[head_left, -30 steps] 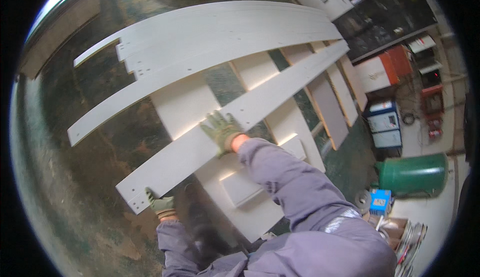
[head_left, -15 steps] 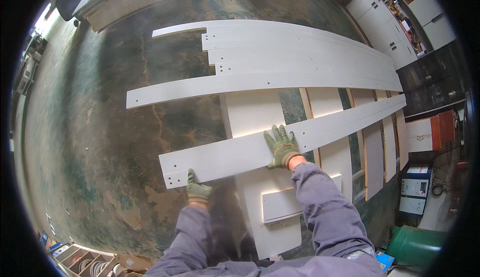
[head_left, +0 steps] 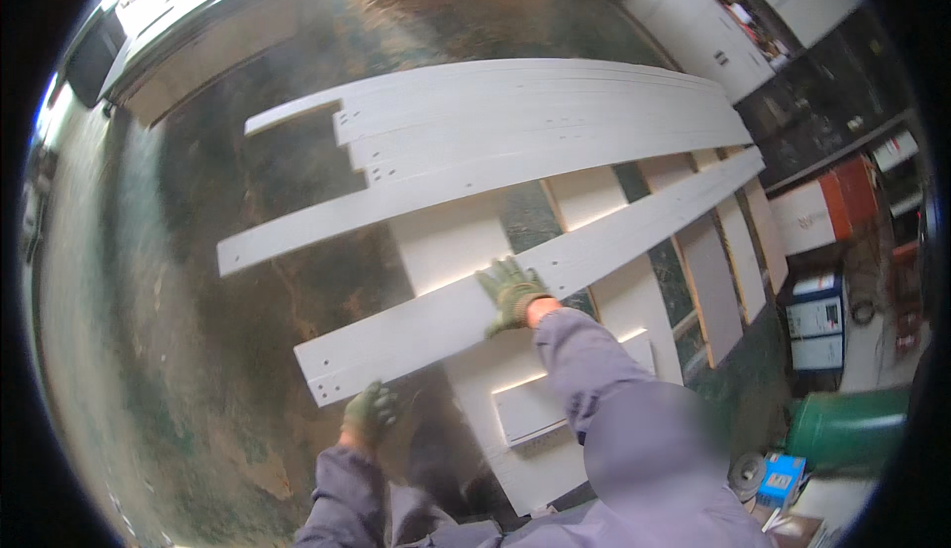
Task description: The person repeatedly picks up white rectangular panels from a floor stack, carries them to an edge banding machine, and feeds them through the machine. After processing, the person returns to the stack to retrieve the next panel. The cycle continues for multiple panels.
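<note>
Long, narrow white-painted board (head_left: pixel 406 325) lies aslant across pale flat crosspieces (head_left: pixel 453 241), its nearer left end jutting out over the mottled dark-green and brown floor (head_left: pixel 267 300). Small dark holes mark that end.

Right hand, in an olive-green knit glove (head_left: pixel 512 295): palm down on the board about midway between the nearer end and the centre, fingers spread apart, pressed flat rather than wrapped round it.

Left hand, in a matching olive-green glove (head_left: pixel 369 415): at the board's near edge, close to the holed end, fingers curled. Cannot tell whether the fingertips touch the edge or grip anything.

Beyond the board, a set of long white planks (head_left: pixel 535 117) lies side by side with stepped left ends. Gap between set and board is wide at left, narrowing to almost nothing at right.

Short white rectangular piece (head_left: pixel 525 414) rests on the nearest crosspiece, partly hidden by the right grey-purple sleeve (head_left: pixel 594 365).

Lower right: green cylindrical tank (head_left: pixel 852 431), small bright-blue box (head_left: pixel 781 480) just beside it.
</note>
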Tool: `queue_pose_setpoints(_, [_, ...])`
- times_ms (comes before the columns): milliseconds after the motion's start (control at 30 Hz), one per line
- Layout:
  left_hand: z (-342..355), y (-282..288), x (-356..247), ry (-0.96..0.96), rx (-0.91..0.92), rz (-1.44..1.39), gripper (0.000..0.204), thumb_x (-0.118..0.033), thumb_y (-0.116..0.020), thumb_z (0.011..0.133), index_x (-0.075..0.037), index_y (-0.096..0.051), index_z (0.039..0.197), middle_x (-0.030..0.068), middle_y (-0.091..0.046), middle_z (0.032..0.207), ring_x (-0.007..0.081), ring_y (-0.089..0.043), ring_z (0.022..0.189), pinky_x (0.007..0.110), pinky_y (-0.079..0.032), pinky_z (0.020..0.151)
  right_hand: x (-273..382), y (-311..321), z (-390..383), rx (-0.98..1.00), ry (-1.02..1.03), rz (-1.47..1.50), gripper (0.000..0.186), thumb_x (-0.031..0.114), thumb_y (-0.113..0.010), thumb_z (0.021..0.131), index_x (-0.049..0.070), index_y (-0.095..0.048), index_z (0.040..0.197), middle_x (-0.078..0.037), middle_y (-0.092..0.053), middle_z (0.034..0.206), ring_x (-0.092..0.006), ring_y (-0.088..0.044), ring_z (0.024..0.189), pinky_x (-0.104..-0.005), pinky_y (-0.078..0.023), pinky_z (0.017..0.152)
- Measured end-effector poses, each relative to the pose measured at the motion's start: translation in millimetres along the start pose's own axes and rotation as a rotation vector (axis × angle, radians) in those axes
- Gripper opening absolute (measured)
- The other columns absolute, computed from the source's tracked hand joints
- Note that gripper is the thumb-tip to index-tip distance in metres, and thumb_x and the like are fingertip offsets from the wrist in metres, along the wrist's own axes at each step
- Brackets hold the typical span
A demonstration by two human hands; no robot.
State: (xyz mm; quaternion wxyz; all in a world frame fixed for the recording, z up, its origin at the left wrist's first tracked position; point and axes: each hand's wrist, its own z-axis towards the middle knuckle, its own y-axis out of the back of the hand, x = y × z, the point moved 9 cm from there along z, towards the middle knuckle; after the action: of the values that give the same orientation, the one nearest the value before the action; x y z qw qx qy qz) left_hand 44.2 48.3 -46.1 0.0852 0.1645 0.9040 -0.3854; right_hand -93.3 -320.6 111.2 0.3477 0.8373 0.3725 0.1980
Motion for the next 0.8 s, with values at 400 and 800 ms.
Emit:
queue_pose_setpoints(400, [38,-249,-433,-1.068,-0.597,1.403,0.037,-0.033,-0.069,0.098,-0.004,-0.071,0.120,0.0119,-0.074,0.117,0.0253,-0.069,0.105,0.032,-0.052,0.092,-6,-7,20,-0.301,-0.115,0.188,0.097,0.070,-0.064,0.084,0.027,-0.028,0.163,-0.014,-0.014,0.171,-0.0362,-0.002,0.159,-0.0667,0.000,0.122])
queue_pose_setpoints(800, [336,-265,-602,-0.449,-0.789,1.953,0.054,-0.051,-0.052,0.101,-0.006,-0.071,0.123,0.0216,-0.067,0.131,0.0335,-0.063,0.123,0.043,-0.048,0.100,-1,-33,33,-0.584,-0.104,0.231,0.075,0.073,-0.062,0.082,0.030,-0.054,0.144,-0.012,-0.037,0.159,-0.0378,-0.025,0.149,-0.0726,-0.006,0.119])
